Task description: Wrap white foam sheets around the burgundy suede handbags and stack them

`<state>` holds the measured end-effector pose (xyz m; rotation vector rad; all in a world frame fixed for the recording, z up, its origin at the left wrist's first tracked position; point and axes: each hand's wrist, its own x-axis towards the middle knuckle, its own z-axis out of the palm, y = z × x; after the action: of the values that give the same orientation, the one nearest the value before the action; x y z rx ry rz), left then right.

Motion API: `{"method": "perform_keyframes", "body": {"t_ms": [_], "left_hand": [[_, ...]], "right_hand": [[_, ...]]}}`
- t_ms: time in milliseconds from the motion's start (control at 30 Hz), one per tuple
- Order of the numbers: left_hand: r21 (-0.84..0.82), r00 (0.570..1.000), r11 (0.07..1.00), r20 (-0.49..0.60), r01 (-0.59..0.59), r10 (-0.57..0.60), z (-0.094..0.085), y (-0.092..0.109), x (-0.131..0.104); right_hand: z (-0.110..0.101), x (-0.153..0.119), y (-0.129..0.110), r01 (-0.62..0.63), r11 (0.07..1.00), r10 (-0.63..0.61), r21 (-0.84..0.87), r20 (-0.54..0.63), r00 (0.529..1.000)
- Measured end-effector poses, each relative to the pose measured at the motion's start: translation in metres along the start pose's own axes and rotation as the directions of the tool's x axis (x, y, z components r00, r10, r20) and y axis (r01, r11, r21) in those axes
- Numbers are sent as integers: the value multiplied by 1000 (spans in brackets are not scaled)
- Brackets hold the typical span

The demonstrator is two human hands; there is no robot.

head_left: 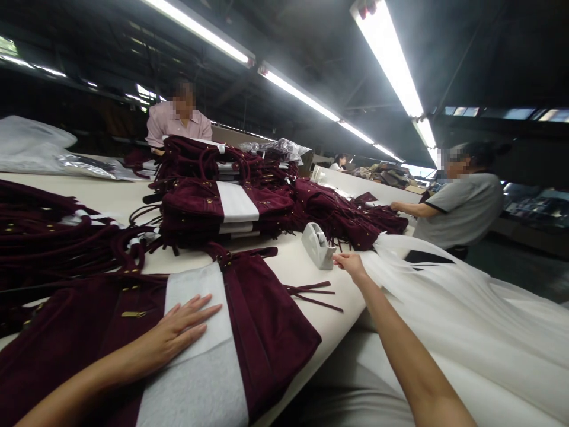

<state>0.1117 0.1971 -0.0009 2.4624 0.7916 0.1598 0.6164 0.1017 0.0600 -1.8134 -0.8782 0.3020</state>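
A burgundy suede handbag [271, 326] lies on the table in front of me, with a white paper band [200, 379] round its middle. My left hand [191, 323] rests flat on the band, its fingers stretched out. Further off, my right hand [352, 264] is at the cutting end of a grey tape dispenser [316, 246], finger and thumb pinched together there. Any tape between those fingertips is too small to make out. Thin burgundy tassel strips [315, 290] trail from the bag's right side over the table.
Banded burgundy bags [191, 204] are stacked beyond the dispenser, and more [44, 225] lie at left. White sheeting [466, 314] spreads along the right. One person in a pink shirt [178, 121] stands behind the stack; another in a grey shirt [466, 207] works at right.
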Motion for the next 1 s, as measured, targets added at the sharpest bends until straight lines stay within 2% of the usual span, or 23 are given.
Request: {"method": "perform_keyframes", "body": {"t_ms": [133,233,333,400,500,567,600,667,733,800,833,900,1000], "left_hand": [[4,1000,1000,6,5,-5,-4,5,0],[4,1000,1000,27,11,-11,-8,12,-1],[-22,997,999,66,30,-28,-12,21,-5],[-48,996,998,84,42,-38,-14,28,-7],[-77,995,996,94,48,-40,-17,35,-9],[-81,994,996,98,49,-41,-18,36,-9],[-80,994,996,99,49,-41,-17,37,-9],[-74,994,996,94,53,-46,-16,38,-9],[-65,995,996,84,59,-53,-15,40,-9],[-54,996,997,71,61,-57,-14,41,-10],[-49,996,997,65,58,-55,-14,41,-10],[-37,997,998,56,53,-50,-13,41,-10],[-31,998,998,50,47,-45,-13,41,-10]], "right_hand": [[11,-5,17,-45,997,40,-57,-99,994],[9,-11,23,-82,986,54,-142,-193,980],[4,-26,17,-88,978,39,-189,-246,969],[6,-43,4,-50,983,8,-178,-230,973],[24,-80,-37,34,998,-29,58,-86,996],[44,-116,-73,9,967,-39,255,110,993],[55,-137,-91,-25,954,-43,297,220,975],[80,-180,-123,-99,948,-40,304,419,907],[106,-219,-145,-159,949,-21,274,556,831],[130,-246,-154,-202,948,7,244,621,784],[140,-255,-154,-220,947,25,233,631,775],[155,-265,-151,-252,942,66,219,619,783],[165,-267,-145,-283,937,119,207,571,812]]}}
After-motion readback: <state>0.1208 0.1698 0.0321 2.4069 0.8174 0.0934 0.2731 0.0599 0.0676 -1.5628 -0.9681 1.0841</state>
